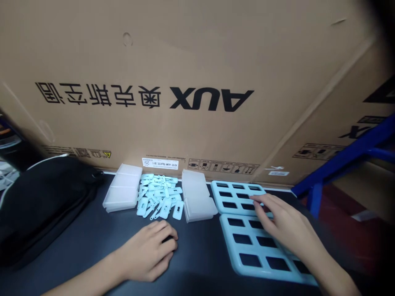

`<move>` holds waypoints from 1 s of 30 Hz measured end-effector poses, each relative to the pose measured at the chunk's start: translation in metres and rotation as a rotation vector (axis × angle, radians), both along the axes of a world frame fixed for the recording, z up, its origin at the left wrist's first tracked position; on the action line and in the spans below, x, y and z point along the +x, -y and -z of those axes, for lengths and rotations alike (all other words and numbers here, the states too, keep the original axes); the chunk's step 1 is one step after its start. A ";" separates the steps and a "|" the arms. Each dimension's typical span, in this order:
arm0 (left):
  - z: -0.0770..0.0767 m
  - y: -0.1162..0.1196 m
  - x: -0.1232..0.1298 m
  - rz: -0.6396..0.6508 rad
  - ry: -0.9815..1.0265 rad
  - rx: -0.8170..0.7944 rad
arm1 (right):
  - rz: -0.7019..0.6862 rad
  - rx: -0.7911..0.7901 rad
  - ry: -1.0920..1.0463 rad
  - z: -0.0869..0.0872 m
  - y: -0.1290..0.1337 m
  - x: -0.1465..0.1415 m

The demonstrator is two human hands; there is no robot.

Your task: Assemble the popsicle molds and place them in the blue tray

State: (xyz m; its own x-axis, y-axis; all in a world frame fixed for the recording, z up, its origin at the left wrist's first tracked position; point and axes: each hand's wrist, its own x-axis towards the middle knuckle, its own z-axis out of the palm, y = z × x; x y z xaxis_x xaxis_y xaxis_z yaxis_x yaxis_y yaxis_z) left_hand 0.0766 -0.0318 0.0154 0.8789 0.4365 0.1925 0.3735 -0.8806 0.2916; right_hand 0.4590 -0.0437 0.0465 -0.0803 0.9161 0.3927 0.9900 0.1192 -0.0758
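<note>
My right hand (pixel 280 220) is over the far light blue tray (pixel 226 200), which has several dark rectangular openings. Its thumb and forefinger are pinched together at an opening; whatever is between them is too small to make out. A second tray of the same kind (pixel 232 246) lies nearer, partly covered by my right hand and forearm. My left hand (pixel 151 250) rests on the dark table with curled fingers, and nothing shows in them. Just beyond it lies a heap of light blue plastic pieces (pixel 159 193), some flat plates with slots, some thin strips.
Two translucent white plastic boxes, one left (pixel 123 187) and one right (pixel 197 195), flank the heap. Large cardboard cartons (pixel 185 135) stand along the table's far edge. A black cloth bag (pixel 49 205) lies at left. A blue metal frame (pixel 348 148) rises at right.
</note>
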 end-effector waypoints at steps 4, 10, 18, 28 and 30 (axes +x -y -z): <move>0.003 0.001 -0.002 0.008 -0.002 0.041 | -0.038 0.043 0.018 0.006 -0.005 -0.010; -0.006 0.002 -0.016 0.035 0.104 0.176 | -0.084 0.061 -0.050 0.020 -0.005 -0.046; -0.044 -0.047 -0.125 -0.550 0.156 0.356 | -0.103 -0.345 -0.257 0.001 0.008 -0.095; -0.020 -0.063 -0.145 -0.649 -0.027 -0.062 | -0.142 -0.400 -0.291 0.021 -0.025 -0.133; -0.019 -0.063 -0.130 -0.662 -0.023 -0.062 | -0.147 -0.378 -0.269 0.024 -0.027 -0.134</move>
